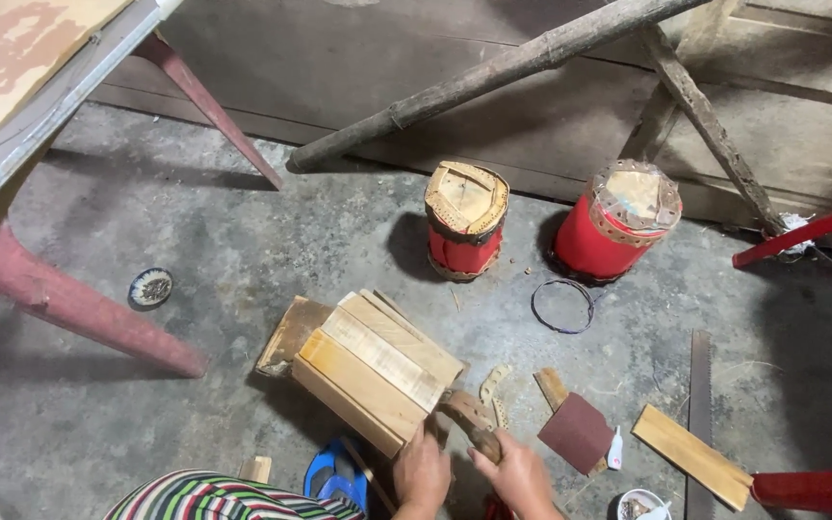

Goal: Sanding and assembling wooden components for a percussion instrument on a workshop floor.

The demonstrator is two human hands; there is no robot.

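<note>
Item: curved wooden piece (472, 416), gripped in our right hand (522, 474), fingers wrapped around it; our left hand (422, 470) presses the slatted wooden block (376, 374) just beyond its fingertips. Risk: the piece slipping, as the block may shift on the floor.

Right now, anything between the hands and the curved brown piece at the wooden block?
Nothing visible. The right hand is already wrapped on the curved brown piece, which sits against the corner of the wooden block. The left hand rests at the block's near edge, touching it. No object lies between them.
</note>
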